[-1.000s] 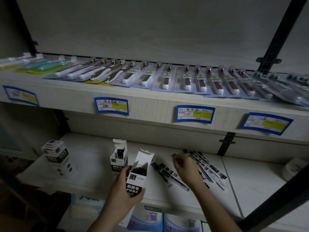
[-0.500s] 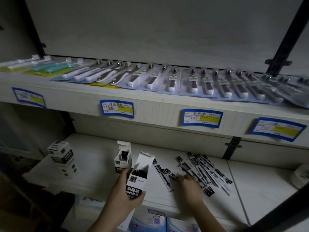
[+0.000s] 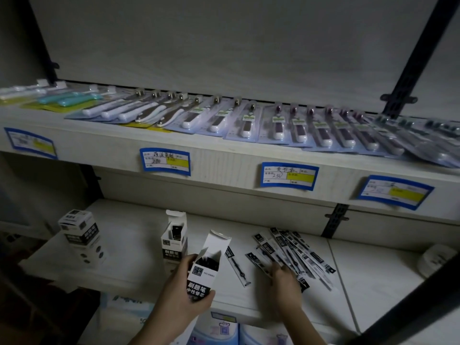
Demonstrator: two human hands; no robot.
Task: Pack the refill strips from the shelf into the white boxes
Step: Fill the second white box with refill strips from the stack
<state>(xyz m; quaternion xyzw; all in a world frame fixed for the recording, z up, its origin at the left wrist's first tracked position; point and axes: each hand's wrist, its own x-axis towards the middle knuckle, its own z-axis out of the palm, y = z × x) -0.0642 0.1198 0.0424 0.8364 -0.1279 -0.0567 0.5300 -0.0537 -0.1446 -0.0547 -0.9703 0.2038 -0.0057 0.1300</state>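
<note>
My left hand (image 3: 183, 293) grips an open white box (image 3: 206, 267) with dark refills showing inside its top. Behind it a second open white box (image 3: 174, 241) stands on the lower shelf (image 3: 129, 235), and a closed box (image 3: 81, 231) stands at the far left. Several black-and-white refill strips (image 3: 296, 252) lie fanned out on the shelf to the right. One strip (image 3: 237, 266) lies apart beside the held box. My right hand (image 3: 285, 283) rests on the near end of the pile, fingers bent over the strips.
The upper shelf (image 3: 224, 158) carries a row of blister-packed items and blue price labels along its front edge. A black bracket (image 3: 334, 220) stands behind the strips. A white roll (image 3: 436, 258) sits at the far right. Blue packages (image 3: 224, 329) lie below the shelf.
My right hand dropped from above the pile down onto the near ends of the strips and shifted right. The left hand kept hold of the box.
</note>
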